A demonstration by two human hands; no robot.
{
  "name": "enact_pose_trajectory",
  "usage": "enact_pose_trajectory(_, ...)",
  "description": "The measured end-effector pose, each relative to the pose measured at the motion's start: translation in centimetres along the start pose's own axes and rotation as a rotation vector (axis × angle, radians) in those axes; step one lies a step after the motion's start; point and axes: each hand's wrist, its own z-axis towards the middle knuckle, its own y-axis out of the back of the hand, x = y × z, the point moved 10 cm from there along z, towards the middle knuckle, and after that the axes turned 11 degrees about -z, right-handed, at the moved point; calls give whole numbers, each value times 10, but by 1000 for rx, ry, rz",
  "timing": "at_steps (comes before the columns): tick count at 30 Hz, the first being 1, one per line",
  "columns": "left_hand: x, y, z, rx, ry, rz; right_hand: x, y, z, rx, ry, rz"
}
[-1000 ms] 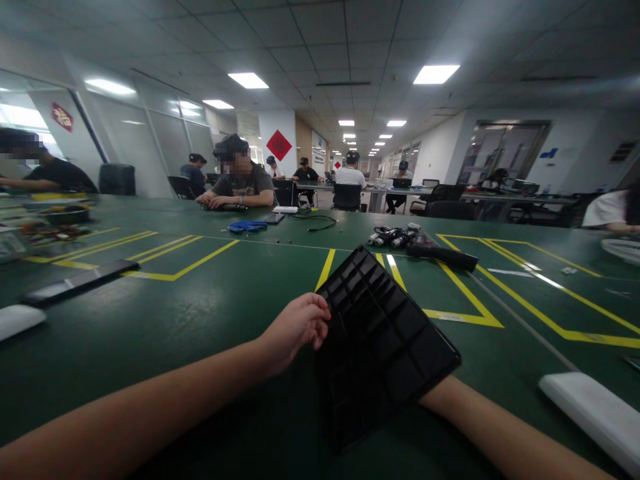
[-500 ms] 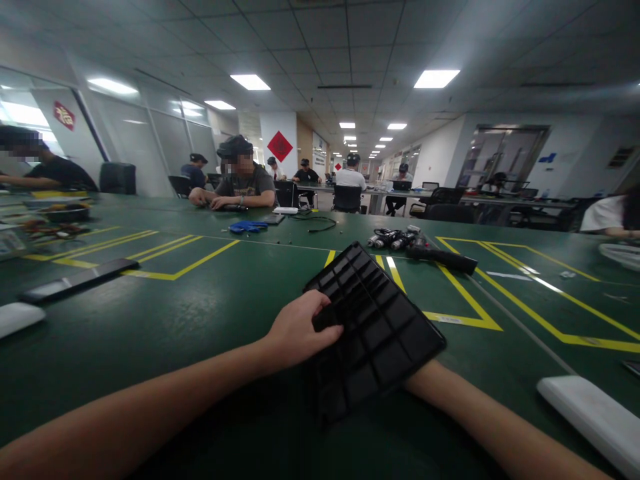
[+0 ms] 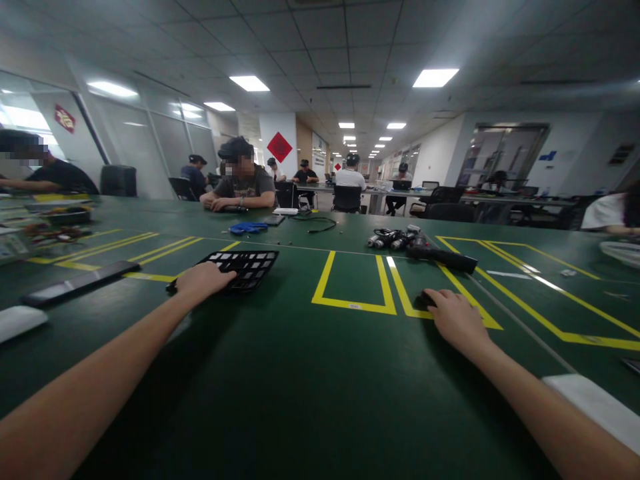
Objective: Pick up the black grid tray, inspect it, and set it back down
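My left hand (image 3: 204,283) is closed on the near side of a flat black compartment tray (image 3: 255,267) at the left of the table. Its dividers form a grid of small cells, and the far end lies over yellow tape. To the right, my right hand (image 3: 457,320) has its fingers closed on a small dark object (image 3: 424,300), mostly covered by the fingers, at the lower edge of a yellow taped outline (image 3: 407,310). What kind of object it is I cannot make out.
Black cables with metal ends (image 3: 395,238) and a black tube-shaped thing (image 3: 445,260) lie beyond my right hand. A blue item (image 3: 249,228) rests farther back. White objects (image 3: 20,323) flank both sides. Across the green table (image 3: 300,400) sits a person (image 3: 245,183).
The black tray has moved from in front of me to the left with my left hand. My right hand has come out from under it and moved right to a small dark object.
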Motion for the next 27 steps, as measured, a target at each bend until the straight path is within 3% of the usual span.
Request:
enact_pose_trajectory(3,-3,5,-5,-13,19,138,0,4,1,-43,-30,-34)
enact_pose_trajectory(7,-62,-5,-29,-76,-252,95,27,24,-6,-150,27,3)
enact_pose_trajectory(12,-130,-69,-80,124,-612,-10,105,34,-48,10,317,202)
enact_pose_trajectory(14,-139,-94,-94,244,-698,-8,132,33,-70,101,457,267)
enact_pose_trajectory(16,-137,-106,-96,308,-720,-7,147,30,-86,170,545,289)
enact_pose_trajectory(19,-135,-104,-94,298,-726,-24,151,28,-95,201,572,289)
enact_pose_trajectory(21,-141,-90,-101,208,-758,-43,150,29,-95,190,568,294)
enact_pose_trajectory(24,-161,-65,-139,88,-881,-125,150,35,-91,153,579,305)
enact_pose_trajectory(25,-170,-63,-158,123,-940,-155,148,38,-88,126,579,305)
enact_pose_trajectory(27,-185,-68,-199,328,-1050,-188,137,44,-76,39,543,279)
